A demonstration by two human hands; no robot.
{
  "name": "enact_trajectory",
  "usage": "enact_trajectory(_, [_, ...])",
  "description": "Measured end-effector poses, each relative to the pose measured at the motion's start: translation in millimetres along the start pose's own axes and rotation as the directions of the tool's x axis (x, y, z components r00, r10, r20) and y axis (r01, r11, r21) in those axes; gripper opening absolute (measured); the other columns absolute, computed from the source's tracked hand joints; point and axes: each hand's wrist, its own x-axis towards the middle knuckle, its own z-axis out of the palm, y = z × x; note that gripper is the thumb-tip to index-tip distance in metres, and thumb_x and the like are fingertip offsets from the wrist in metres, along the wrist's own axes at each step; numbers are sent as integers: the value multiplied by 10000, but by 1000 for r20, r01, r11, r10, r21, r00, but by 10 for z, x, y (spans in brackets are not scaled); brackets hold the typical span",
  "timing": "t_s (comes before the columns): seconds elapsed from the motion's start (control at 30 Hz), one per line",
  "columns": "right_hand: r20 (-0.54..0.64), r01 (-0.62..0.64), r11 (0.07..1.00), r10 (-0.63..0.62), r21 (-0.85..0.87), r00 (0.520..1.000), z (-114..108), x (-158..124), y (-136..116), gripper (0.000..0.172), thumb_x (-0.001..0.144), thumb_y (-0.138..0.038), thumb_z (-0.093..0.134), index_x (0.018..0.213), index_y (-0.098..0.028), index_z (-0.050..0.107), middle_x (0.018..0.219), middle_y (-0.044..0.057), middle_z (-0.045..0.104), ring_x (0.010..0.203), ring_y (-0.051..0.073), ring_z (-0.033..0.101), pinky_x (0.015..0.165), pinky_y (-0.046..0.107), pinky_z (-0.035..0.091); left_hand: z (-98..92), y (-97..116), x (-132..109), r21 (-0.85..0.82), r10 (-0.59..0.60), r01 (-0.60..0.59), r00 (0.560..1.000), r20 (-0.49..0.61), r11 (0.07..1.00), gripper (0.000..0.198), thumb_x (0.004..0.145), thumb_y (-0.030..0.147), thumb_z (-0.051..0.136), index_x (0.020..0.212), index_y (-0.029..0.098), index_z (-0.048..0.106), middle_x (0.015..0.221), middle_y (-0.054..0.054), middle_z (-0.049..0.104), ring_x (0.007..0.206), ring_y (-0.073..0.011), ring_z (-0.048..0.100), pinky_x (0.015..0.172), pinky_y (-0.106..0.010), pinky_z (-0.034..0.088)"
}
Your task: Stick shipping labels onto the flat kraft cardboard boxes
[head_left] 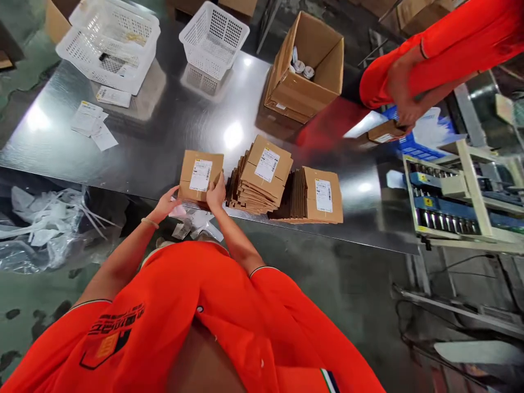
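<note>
A flattened cardboard box (188, 169) with a white printed label (201, 175) lies at the front edge of the metal table, held between my two hands. My left hand (166, 204) grips its lower left edge, and part of the fingers is hidden. At the lower right corner, my right hand (216, 194) is closed on the cardboard, thumb on top beside the label. Just right of that hand stands a leaning stack of flattened boxes (262, 174), the top one labelled. A second labelled stack (323, 196) is beyond it.
White plastic baskets (141, 65) (215, 38) and an open carton (286, 90) holding round items stand on the metal table (164, 136). Label sheets (104, 136) lie at left. A co-worker's hands (409, 112) are at right, near a rack (450, 218). Plastic waste (49, 229) hangs lower left.
</note>
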Motion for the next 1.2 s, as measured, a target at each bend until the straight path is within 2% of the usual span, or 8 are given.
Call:
enact_trajectory(0.17, [-248,336,942,-329,-14,911,-1156,370,173,691,1083,-441,403,1733,-212,362,1654,171,556,1554,299,536,1239,484,502,-71,191,-274,-146,-2,21,992,129,989,621,733,574,869,1177,143,814,978,-92,803,869,-250,707,823,-350,572])
enact_trajectory(0.33, [-451,105,992,-122,-64,884,-2258,736,499,745,1015,-508,552,1672,-172,452,1595,246,565,1507,372,541,1183,611,500,-15,374,-505,-192,7,50,958,287,980,696,612,383,963,1253,179,783,1152,-97,806,1028,-283,738,914,-368,587])
enact_trajectory(0.47, [-125,221,975,-220,-2,967,-1629,227,387,584,840,-454,812,1340,-167,722,1396,224,685,1338,367,619,1064,535,550,81,492,-486,-362,11,54,985,174,931,716,612,310,948,1286,179,743,1106,-73,803,992,-258,740,899,-357,589])
enact_trajectory(0.53, [464,268,922,-374,279,803,-1005,-164,288,411,770,-440,870,1090,-194,790,1169,117,770,1133,299,700,926,406,580,92,536,-360,-468,-24,65,995,92,881,739,594,277,949,1291,173,728,1035,-60,798,907,-235,733,860,-352,590])
enact_trajectory(0.6, [655,93,900,-378,427,654,-463,-477,217,312,742,-451,868,863,-191,744,871,21,736,870,218,683,777,309,542,64,559,-201,-539,-110,82,994,-20,838,680,612,257,940,1250,159,727,930,-42,773,821,-211,710,813,-335,581])
enact_trajectory(0.8, [472,-113,840,-183,531,862,-23,-579,101,324,807,-437,816,986,-264,608,633,-97,523,599,143,502,593,240,428,41,485,-157,-602,-275,160,956,-103,782,737,980,595,724,1538,160,521,879,-52,754,858,-253,752,819,-369,580])
enact_trajectory(1.0, [463,-62,857,-215,512,860,-99,-439,12,239,815,-416,799,888,-251,642,606,-90,504,585,136,498,598,247,426,199,353,-433,-302,-69,72,997,22,951,830,513,481,1050,1204,105,786,999,-95,824,922,-291,763,899,-408,600])
enact_trajectory(1.2, [402,33,922,-199,385,893,-86,-625,229,127,853,-348,752,807,-242,699,729,-13,678,745,197,648,756,312,539,255,252,-298,-135,-102,99,995,-15,986,617,536,447,998,1042,124,854,1046,-137,843,998,-349,779,912,-448,617])
